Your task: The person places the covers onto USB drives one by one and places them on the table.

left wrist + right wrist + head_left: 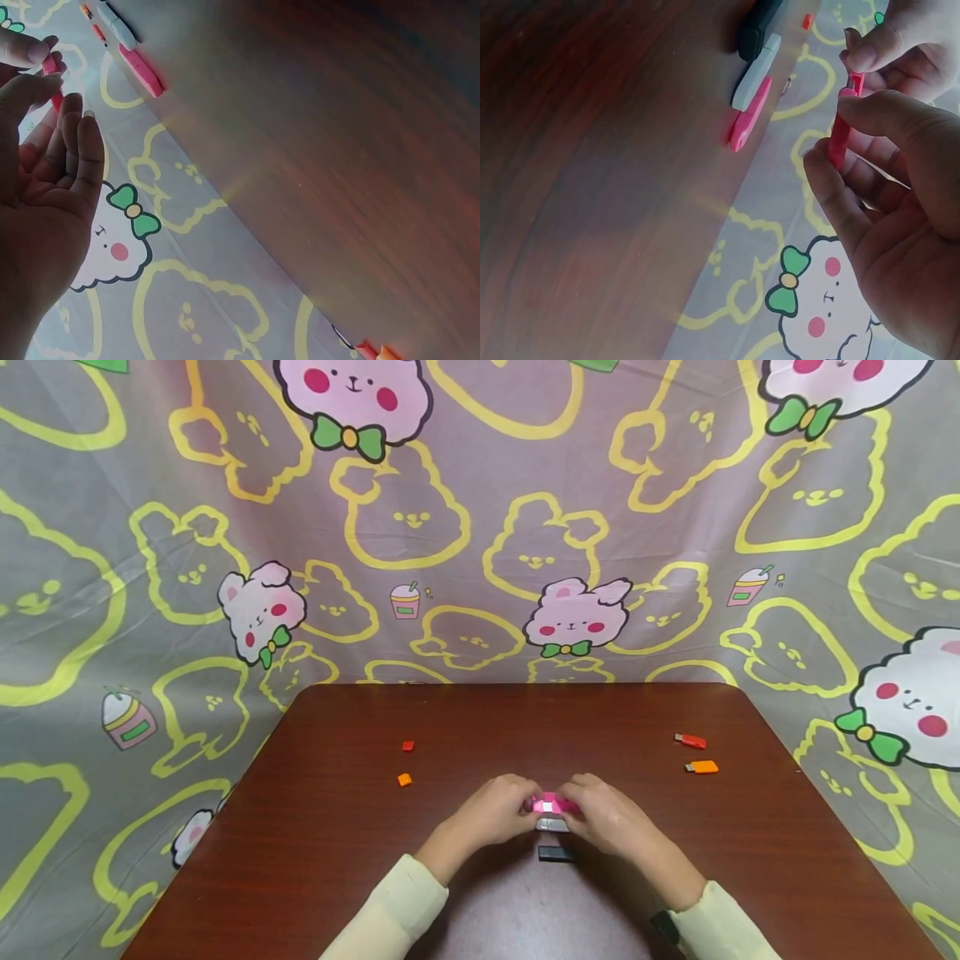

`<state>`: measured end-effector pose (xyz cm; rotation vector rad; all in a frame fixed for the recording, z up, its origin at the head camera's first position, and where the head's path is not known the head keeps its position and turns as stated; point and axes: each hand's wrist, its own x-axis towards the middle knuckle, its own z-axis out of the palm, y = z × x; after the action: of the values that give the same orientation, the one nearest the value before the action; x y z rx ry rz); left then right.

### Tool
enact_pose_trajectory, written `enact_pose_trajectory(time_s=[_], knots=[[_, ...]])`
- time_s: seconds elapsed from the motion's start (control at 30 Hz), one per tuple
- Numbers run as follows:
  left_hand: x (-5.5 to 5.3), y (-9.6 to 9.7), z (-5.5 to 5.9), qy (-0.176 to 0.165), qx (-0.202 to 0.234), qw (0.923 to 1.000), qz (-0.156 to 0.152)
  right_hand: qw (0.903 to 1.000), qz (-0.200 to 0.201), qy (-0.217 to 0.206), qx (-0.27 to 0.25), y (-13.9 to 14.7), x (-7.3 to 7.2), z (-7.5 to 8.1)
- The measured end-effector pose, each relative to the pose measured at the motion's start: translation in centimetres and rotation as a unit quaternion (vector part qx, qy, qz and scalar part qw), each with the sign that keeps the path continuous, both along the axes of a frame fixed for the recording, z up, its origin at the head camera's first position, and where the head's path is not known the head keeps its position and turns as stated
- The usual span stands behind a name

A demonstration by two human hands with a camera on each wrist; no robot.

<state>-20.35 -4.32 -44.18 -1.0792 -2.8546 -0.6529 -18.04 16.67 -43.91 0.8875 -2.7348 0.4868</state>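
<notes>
Both hands meet above the middle of the table. My right hand (915,180) grips the body of a pink USB stick (839,142) between thumb and fingers. At its other end my left hand (504,810) pinches a small pink cap (858,81). A bit of the plug shows between cap and body; I cannot tell how far the cap sits on it. Below the hands, another pink USB stick (750,116) lies on the table beside a whitish-silver one (757,73). A black stick (556,854) lies nearest me.
On the table's left lie a red cap (408,746) and an orange cap (405,780). To the right are an uncapped red USB stick (691,742) and an uncapped orange one (702,767). A patterned cloth (465,693) hangs behind the brown table (337,877).
</notes>
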Motion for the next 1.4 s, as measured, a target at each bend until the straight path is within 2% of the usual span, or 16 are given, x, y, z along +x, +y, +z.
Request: enact_pose_trajectory(time_s=[0.33,0.57,0.93,1.23,1.4], knots=[[0.01,0.06,-0.14,-0.001,-0.001,1.0,-0.001,0.9998,-0.006,-0.018,-0.002,-0.12,0.07,0.23],[0.0,0.17,-0.26,0.016,-0.001,0.9999,-0.006,0.9992,-0.013,-0.037,-0.009,-0.36,0.08,0.45],[0.24,0.4,-0.17,0.035,-0.016,0.9992,-0.013,0.9994,0.029,0.012,-0.016,-0.39,0.02,0.11],[0.01,0.46,0.24,0.099,-0.05,0.9931,-0.039,0.9969,0.048,0.057,-0.025,-0.56,-0.1,0.24],[-0.18,0.41,0.65,0.121,-0.06,0.9897,-0.049,0.9953,0.052,0.074,-0.034,-0.7,-0.42,0.32]])
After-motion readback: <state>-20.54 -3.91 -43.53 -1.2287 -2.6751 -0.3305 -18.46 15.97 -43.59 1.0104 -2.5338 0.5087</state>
